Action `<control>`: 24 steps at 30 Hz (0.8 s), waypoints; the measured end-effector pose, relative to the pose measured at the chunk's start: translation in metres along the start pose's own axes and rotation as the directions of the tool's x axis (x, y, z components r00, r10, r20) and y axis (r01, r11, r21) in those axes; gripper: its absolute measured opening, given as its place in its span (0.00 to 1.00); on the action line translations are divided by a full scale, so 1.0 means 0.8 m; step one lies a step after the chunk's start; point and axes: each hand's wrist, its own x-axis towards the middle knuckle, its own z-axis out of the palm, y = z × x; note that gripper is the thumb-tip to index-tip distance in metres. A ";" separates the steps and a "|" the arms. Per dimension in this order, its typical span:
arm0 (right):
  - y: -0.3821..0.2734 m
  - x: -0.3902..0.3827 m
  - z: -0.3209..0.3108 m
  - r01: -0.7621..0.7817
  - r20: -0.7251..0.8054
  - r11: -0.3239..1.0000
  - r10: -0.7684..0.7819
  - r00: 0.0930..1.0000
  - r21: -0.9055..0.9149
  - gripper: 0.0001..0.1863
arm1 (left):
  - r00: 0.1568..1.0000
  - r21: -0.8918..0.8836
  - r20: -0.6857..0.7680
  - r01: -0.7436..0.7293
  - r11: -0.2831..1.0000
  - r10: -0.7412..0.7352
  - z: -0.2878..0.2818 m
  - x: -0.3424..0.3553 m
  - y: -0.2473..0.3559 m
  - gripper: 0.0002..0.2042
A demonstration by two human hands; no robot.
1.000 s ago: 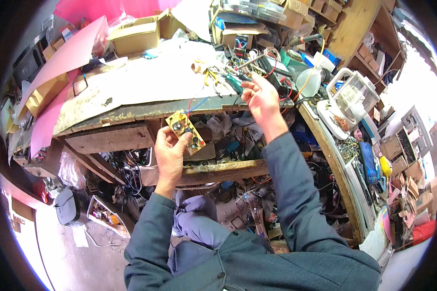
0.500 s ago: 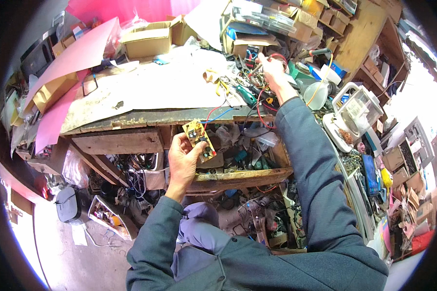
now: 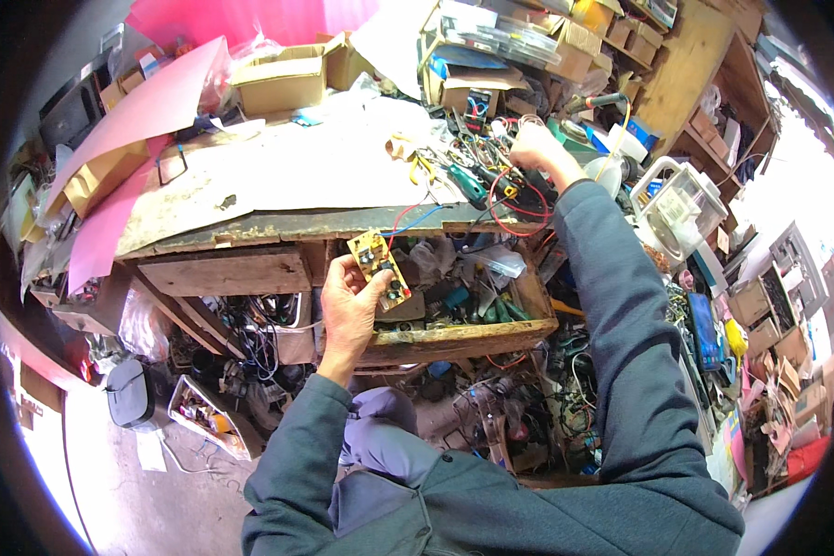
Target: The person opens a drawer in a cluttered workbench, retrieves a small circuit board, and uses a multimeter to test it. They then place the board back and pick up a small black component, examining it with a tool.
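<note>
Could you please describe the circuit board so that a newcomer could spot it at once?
Start at the long wooden workbench and drop below its front edge, above the open drawer of tools. There the left hand holds up a small yellow circuit board. It alone trails red and blue wires up to the benchtop.

Two hands were in view: the left hand (image 3: 347, 306) and the right hand (image 3: 535, 148). One yellow circuit board (image 3: 378, 269) sat in the left fingers, and two thin wires, one red (image 3: 400, 220) and one blue (image 3: 426, 219), ran from it up to the counter (image 3: 278, 176). One green-handled screwdriver (image 3: 468, 183) lay on that counter, beside one loop of red wire (image 3: 510, 199). At least two open cardboard boxes (image 3: 283, 79) stood at the back. One pink sheet (image 3: 148, 107) leaned at the left. One open wooden drawer (image 3: 454, 338) hung below. One white lantern-like lamp (image 3: 676, 208) stood at the right. The small loose tools were too many and too tangled to count.
</note>
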 end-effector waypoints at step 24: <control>-0.009 0.001 -0.024 0.076 -0.306 0.978 -0.013 0.952 0.196 0.11 | 0.994 0.224 -0.048 -0.082 0.971 0.096 0.002 -0.004 -0.001 0.17</control>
